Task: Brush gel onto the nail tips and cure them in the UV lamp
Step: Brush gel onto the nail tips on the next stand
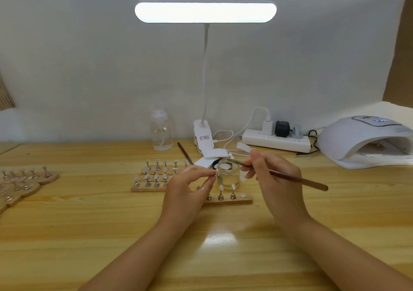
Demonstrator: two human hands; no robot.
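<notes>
both hands work mid-table, left hand (190, 185) pinching a nail tip (215, 172).

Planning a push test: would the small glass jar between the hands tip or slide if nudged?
The glass jar looks squat and wide, so it would likely slide rather than tip. The table looks glossy, so little grip. Open top with clear liquid inside: a hard knock may spill.

On the table (67, 235), a jar (228, 174) stands centre, just behind a strip of stands (225, 198). More stands (154, 174) lie left; the curing lamp (366, 144) sits far right, possibly holding something inside.
</notes>
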